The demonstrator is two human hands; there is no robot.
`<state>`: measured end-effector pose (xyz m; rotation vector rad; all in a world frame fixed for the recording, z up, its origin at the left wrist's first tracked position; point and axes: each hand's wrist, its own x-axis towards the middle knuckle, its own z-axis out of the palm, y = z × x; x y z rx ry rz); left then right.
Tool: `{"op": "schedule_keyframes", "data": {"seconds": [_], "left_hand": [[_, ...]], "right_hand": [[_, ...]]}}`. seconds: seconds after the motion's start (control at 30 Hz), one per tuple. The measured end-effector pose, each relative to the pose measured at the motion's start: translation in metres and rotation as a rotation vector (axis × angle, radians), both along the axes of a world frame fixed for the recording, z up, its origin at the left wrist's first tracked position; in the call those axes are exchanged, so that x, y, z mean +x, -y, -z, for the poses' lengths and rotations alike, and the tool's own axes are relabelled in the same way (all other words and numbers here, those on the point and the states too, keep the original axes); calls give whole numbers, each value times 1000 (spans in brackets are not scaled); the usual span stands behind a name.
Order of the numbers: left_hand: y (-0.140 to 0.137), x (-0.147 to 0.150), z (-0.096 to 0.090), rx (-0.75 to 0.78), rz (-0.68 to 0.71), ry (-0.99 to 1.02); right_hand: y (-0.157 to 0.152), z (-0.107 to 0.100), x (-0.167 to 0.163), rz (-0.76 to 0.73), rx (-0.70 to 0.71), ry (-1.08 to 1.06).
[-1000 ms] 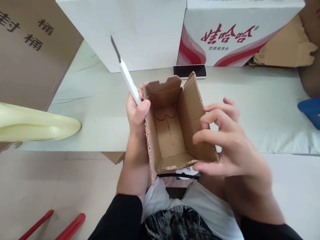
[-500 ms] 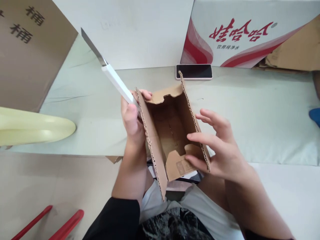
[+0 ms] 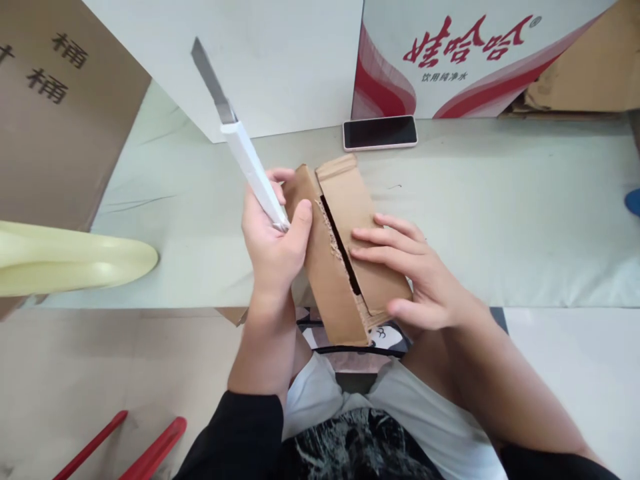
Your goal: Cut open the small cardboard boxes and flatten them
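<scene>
A small brown cardboard box [image 3: 333, 287] is between my hands above the table's front edge, its two long flaps folded over the top. A dark slit shows between them, and the left flap's edge is ragged. My left hand [image 3: 275, 233] is closed around the white handle of a utility knife [image 3: 253, 163], blade bare and pointing up and away. Its thumb presses on the box's left flap. My right hand [image 3: 415, 267] lies with fingers spread flat on the right flap [image 3: 353, 200], thumb near the box's near corner.
Behind the box a phone [image 3: 380, 133] lies on the pale-covered table [image 3: 500, 200], before a white and red carton [image 3: 465, 47]. A large brown carton [image 3: 55, 147] stands at left, above a pale yellow rounded object [image 3: 75, 260]. Red bars [image 3: 155, 447] show at lower left.
The box's long flaps, upright before, are now folded inward over the opening. My right hand has moved from the raised flap's edge onto its flat face. The knife is still in my left hand.
</scene>
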<state>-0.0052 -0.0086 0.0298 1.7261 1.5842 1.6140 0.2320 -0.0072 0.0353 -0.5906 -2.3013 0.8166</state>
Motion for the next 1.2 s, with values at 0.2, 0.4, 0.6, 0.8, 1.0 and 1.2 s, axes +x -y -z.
{"op": "schedule_keyframes", "data": {"seconds": [0.2,0.4,0.6,0.8,1.0,1.2], "left_hand": [[20,14,-31,-206,188,-286],[20,17,-40,-337,263,-522],[22,21,-39,-311,313,-486],[23,15,-33,-261,291,-250],[24,10,-34,-266,298,-275],[19,7,-38,-308,271,-389]], "right_hand": [[4,0,-6,86,-26,-81],[1,-7,-10,63,-90,-213],[-2,-15,-24,206,-82,-217],[-10,1,-26,617,-171,-496],[-12,8,-26,630,-283,-670],[-20,17,-27,609,-422,-627]]}}
